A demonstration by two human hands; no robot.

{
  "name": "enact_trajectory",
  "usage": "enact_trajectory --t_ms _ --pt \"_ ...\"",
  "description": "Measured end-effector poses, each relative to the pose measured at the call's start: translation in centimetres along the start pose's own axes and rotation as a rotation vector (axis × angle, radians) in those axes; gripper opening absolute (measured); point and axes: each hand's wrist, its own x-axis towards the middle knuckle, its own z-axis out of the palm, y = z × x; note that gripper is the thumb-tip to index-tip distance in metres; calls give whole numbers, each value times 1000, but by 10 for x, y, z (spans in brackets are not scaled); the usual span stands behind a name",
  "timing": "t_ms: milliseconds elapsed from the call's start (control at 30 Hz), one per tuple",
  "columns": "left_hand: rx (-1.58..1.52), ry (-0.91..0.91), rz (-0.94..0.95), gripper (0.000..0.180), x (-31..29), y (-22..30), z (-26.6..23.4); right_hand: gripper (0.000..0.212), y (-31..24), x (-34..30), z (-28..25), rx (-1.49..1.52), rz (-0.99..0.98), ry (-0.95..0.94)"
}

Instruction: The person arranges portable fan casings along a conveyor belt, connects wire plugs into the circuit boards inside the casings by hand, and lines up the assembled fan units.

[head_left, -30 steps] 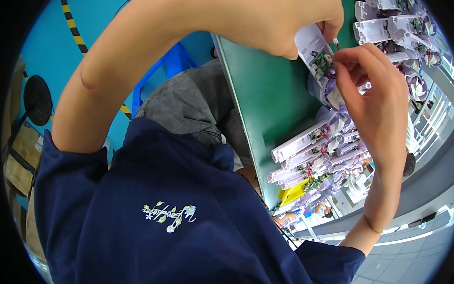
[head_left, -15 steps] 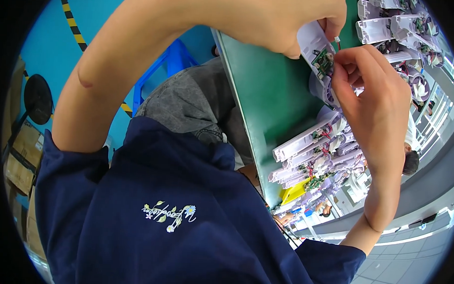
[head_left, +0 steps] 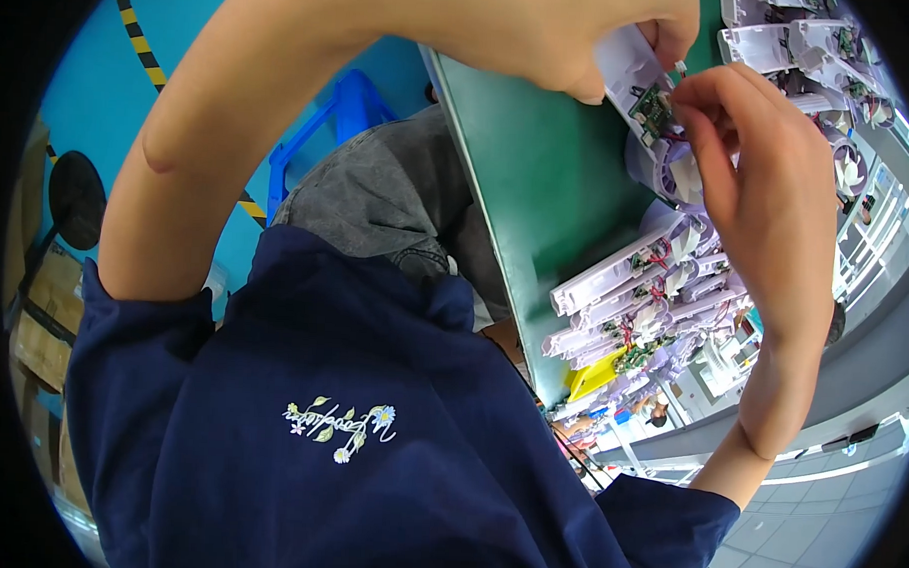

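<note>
My left hand (head_left: 573, 38) grips a lavender plastic housing half (head_left: 619, 61) over the table, its thumb along the near edge. Inside the housing sits a small green circuit board (head_left: 649, 109), and the housing's round end (head_left: 649, 169) has a slotted ring. My right hand (head_left: 764, 155) is closed in a pinch at the board's right edge; whatever lies between its fingertips is hidden. Dark red wires show just below those fingertips. A small white plug (head_left: 680, 67) sticks up between my two hands.
On the green table (head_left: 519, 156), several similar lavender housings with boards and wires (head_left: 615, 280) lie in a row nearer me. More housings (head_left: 758, 46) stand at the far right. A yellow tray (head_left: 593, 376) is beside the near row. A blue stool (head_left: 356, 105) stands left of the table.
My right hand has shifted slightly up and right, its fingertips moving along the board's edge and uncovering more of the board's lower side. My left hand keeps its grip on the housing.
</note>
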Motion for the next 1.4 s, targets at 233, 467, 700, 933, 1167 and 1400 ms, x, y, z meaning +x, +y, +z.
enact_trajectory --t_ms 233,467,700,933,1167,1400 --pt "58 90 136 35 -7 -11 11 12 10 -11 5 289 205 -35" --pt "-12 225 221 41 0 -36 43 13 8 -11 3 409 339 -89" --pt "100 136 197 37 -7 -14 14 13 9 -7 3 369 306 -92" --pt "88 76 116 35 -6 -10 9 13 11 1 -2 524 388 -174" --pt "129 16 70 33 -3 -4 2 13 9 4 -6 456 388 -204" --pt "-89 228 69 42 -6 -20 35 19 27 -8 -3 622 328 -180"
